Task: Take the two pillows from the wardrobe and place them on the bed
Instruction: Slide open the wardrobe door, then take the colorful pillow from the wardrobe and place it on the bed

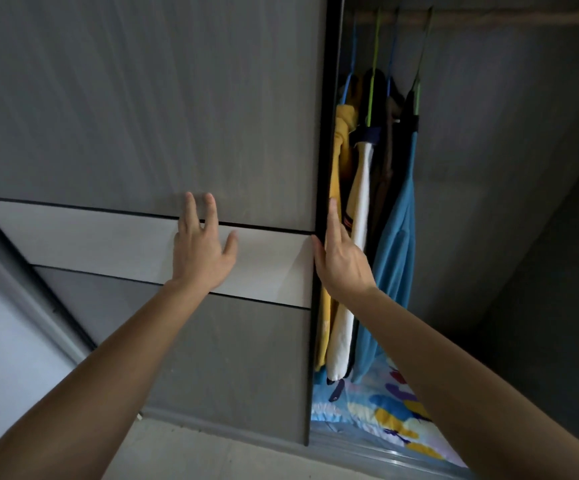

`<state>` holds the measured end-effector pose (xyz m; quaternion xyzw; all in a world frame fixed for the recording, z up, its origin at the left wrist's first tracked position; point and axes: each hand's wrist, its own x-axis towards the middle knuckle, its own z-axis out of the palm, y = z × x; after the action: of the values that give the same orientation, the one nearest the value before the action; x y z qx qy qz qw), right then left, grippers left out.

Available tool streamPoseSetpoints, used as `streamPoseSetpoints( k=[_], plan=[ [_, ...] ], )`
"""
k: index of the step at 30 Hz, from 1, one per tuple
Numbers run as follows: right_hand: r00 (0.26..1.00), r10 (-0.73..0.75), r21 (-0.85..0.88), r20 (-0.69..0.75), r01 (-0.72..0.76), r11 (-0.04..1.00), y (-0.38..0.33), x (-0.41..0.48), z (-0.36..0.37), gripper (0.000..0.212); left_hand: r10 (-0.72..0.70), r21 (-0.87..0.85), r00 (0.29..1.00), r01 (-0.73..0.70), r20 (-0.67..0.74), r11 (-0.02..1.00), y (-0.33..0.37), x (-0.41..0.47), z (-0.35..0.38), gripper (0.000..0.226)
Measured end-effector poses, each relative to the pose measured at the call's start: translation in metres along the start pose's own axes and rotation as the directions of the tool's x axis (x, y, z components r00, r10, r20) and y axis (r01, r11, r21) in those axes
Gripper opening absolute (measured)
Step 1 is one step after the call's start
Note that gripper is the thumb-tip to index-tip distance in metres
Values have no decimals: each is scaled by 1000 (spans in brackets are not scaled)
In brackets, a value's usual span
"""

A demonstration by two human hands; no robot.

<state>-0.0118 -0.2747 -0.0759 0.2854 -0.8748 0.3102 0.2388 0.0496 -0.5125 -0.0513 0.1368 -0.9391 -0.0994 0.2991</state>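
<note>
A grey sliding wardrobe door (142,116) with a pale band across it fills the left and middle of the view. My left hand (201,247) lies flat and open against that band, fingers spread. My right hand (341,258) is on the door's dark right edge (322,150), fingers hooked behind it. Through the open gap, at the wardrobe's bottom, lies a pillow (385,410) with a light blue cover and blue, yellow and purple shapes. My right forearm hides part of it. I cannot see a second pillow or the bed.
Clothes hang on coloured hangers in the gap: a yellow garment (341,140), a white one (357,237), a blue one (397,244). The wardrobe's grey side wall (489,168) is to the right. Pale floor (194,452) runs below, with the door track (367,452) at the bottom.
</note>
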Motion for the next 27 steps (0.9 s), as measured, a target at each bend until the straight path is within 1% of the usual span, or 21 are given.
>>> streamPoseSetpoints(
  k=[1, 2, 4, 5, 9, 12, 15, 17, 19, 21, 25, 27],
  plan=[
    [1000, -25, -63, -6, 25, 998, 5, -1, -6, 66, 59, -1, 996, -59, -65, 998, 9, -2, -1, 67],
    [999, -50, -130, -16, 48, 990, 12, -3, -12, 63, 152, 12, 980, -152, -130, 988, 20, -3, -1, 60],
    [996, -84, -242, -36, 73, 968, 29, -9, -27, 59, 354, 46, 910, -353, -217, 935, 48, -6, 3, 52],
    [995, -88, -283, -44, 71, 956, 39, -14, -36, 58, 421, 45, 874, -423, -242, 905, 66, -6, 6, 51],
    [999, -31, -448, -38, 10, 894, 83, -40, -84, 57, 564, -13, 763, -598, -316, 801, 139, -4, 19, 50],
    [995, 85, -531, -57, -102, 841, 116, -69, -125, 57, 646, -71, 690, -700, -326, 711, 189, -4, 34, 48],
    [974, 193, -598, -117, -224, 769, 149, -106, -162, 57, 717, -144, 637, -767, -283, 625, 237, -15, 58, 47],
    [956, 251, -622, -151, -289, 727, 171, -133, -183, 57, 739, -201, 634, -773, -227, 602, 264, -28, 80, 47],
    [940, 299, -644, -164, -331, 689, 193, -156, -200, 56, 750, -251, 641, -762, -163, 596, 289, -41, 104, 48],
    [923, 343, -652, -173, -368, 663, 221, -174, -212, 57, 766, -264, 634, -760, -100, 594, 313, -52, 131, 49],
    [884, 424, -601, -195, -450, 661, 286, -203, -212, 57, 777, -246, 628, -745, 55, 620, 351, -74, 192, 50],
    [866, 466, -562, -180, -479, 674, 319, -213, -204, 56, 764, -225, 627, -731, 149, 644, 366, -82, 222, 50]
  ],
)
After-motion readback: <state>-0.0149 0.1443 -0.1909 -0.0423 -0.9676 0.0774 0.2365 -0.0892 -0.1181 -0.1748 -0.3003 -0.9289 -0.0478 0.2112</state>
